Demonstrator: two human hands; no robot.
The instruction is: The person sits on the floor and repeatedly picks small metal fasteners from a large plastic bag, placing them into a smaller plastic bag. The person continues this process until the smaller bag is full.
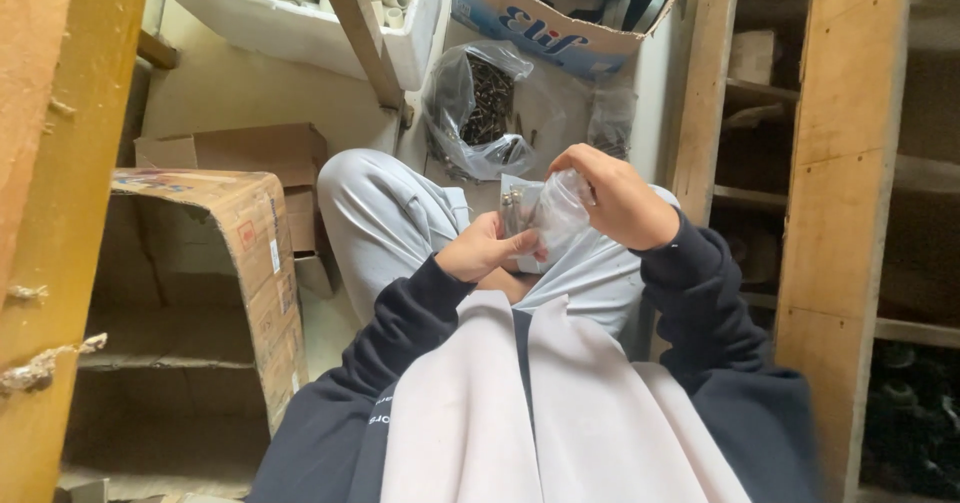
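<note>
Head view looked down on a seated person in light grey trousers and a dark sweatshirt. At far left rose an orange-brown wooden post (60, 163), and beside it lay a worn cardboard box (215, 273) on its side with its open mouth toward the camera. Above that sat a white tray (300, 23) filled with short white pipe fittings. Nearer the middle, the left hand (484, 250) was curled, its thumb and fingers pinching the lower edge of a small clear plastic bag (545, 213) held over the lap. Small metal parts showed inside the bag near its upper left corner; their kind could not be told. The right hand (620, 195) closed over the bag's top right, fingers bent around the plastic. Beyond the knees, on the floor, lay a larger clear bag of dark screws (480, 108), with a blue and white carton (555, 18) behind it. At right stood wooden shelf uprights (840, 213).
</note>
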